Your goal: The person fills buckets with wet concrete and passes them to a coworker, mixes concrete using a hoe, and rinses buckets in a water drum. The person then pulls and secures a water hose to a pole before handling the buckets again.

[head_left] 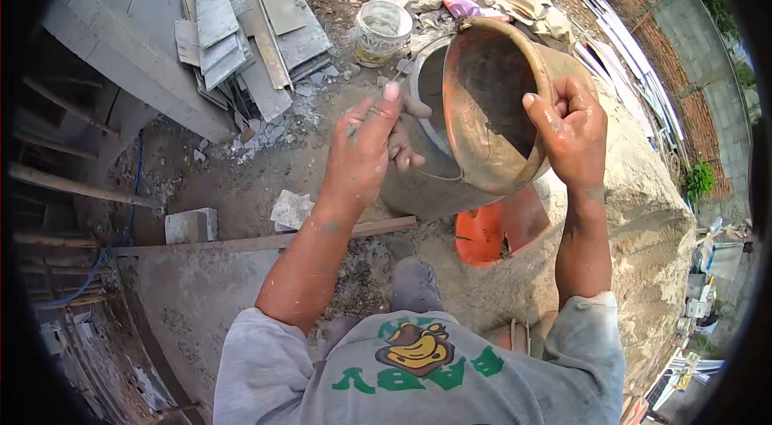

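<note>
A worn, muddy bucket (pixel 490 135) is tilted on its side in front of me, its dark inside facing me. My right hand (pixel 569 123) grips the bucket's rim at the right, fingers curled round it. Left of the bucket is my left hand (pixel 371 135), raised with its fingers partly bent and apart; nothing shows in it. A thin wire handle hangs from the bucket near those fingers. Behind the bucket stands a larger drum (pixel 410 190), partly hidden by it. On the ground below lies a broken orange piece (pixel 498 228).
A whitish pail (pixel 381 32) stands beyond the drum. Stacked boards (pixel 241 31) lean at the upper left. A large sand pile (pixel 635 208) rises at the right. Crumpled sacks (pixel 523 3) lie behind. A concrete block (pixel 191 225) sits beside a long wooden strip (pixel 257 242).
</note>
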Tool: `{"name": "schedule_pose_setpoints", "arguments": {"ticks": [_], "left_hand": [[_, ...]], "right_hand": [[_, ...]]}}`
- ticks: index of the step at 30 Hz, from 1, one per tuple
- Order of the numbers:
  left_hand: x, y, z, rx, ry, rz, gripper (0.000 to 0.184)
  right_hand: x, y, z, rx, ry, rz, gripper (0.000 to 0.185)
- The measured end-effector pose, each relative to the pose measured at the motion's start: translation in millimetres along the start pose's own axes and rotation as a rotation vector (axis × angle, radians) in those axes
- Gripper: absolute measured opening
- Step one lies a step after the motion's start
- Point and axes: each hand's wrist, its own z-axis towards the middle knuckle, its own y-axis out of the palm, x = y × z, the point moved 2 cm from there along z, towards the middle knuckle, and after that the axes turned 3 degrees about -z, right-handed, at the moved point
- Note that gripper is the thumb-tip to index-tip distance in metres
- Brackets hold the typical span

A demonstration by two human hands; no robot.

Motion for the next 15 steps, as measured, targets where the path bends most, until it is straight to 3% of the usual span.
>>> {"name": "schedule_pose_setpoints", "arguments": {"ticks": [1,2,4,5,6,7,8,11,15], "left_hand": [[-20,16,39,0.024,-0.092,0.026,0.049],[-51,26,79,0.051,-0.17,0.057,0.046],[-133,38,150,0.085,-0.252,0.289,0.038],[-181,35,183,0.162,-0.246,0.593,0.031],[-217,29,207,0.165,-0.306,0.996,0.029],[-231,31,216,0.136,-0.421,1.211,0.028],[-254,27,227,0.16,-0.531,1.191,0.029],[-300,42,259,0.065,-0.537,1.34,0.028],[-352,61,316,-0.027,-0.708,1.383,0.029]], "right_hand": [[43,5,22,-0.054,0.048,0.016,0.02],[79,16,41,-0.097,0.097,-0.241,0.026],[175,61,71,-0.343,0.285,-0.414,0.031],[220,90,75,-0.399,0.339,-0.52,0.036],[268,117,76,-0.445,0.392,-0.565,0.038],[306,135,76,-0.46,0.473,-0.588,0.036],[332,146,77,-0.509,0.554,-0.68,0.036],[386,178,68,-0.43,0.685,-0.647,0.026],[429,241,71,-0.331,0.687,-0.517,0.028]]}}
